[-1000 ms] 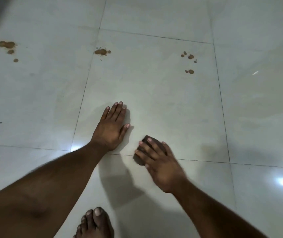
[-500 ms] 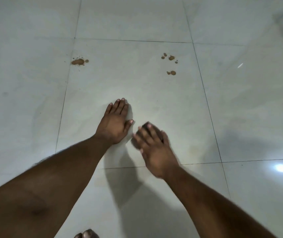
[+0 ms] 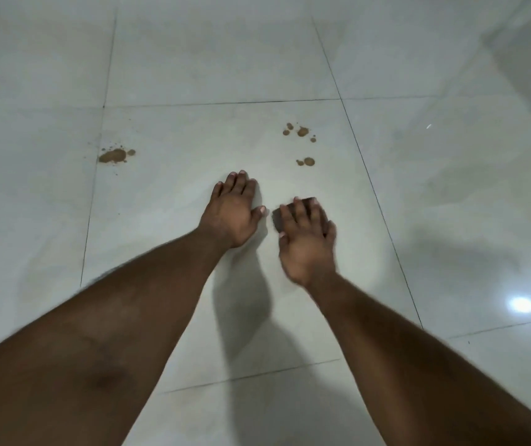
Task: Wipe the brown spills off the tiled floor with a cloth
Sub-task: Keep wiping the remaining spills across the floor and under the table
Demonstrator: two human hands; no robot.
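Observation:
My right hand (image 3: 306, 246) lies flat on a small dark brown cloth (image 3: 278, 217) and presses it to the white tiled floor (image 3: 451, 188); only the cloth's left and far edges show past the fingers. Just to its left, my left hand (image 3: 232, 214) rests open with the palm down on the tile. A cluster of brown spill drops (image 3: 302, 132) sits ahead of the cloth, with two more drops (image 3: 308, 161) closer, a short way beyond my right fingertips. A larger brown splash (image 3: 112, 155) lies to the far left near a grout line.
Glossy white tiles with dark grout lines fill the view. A bright light reflection (image 3: 521, 304) shines at the right. My arms cast a shadow (image 3: 244, 304) on the floor between them.
Both hands have moved forward on the tile, the right one sliding the cloth closer to the right-hand drops. The left-side spills and my foot have left the view.

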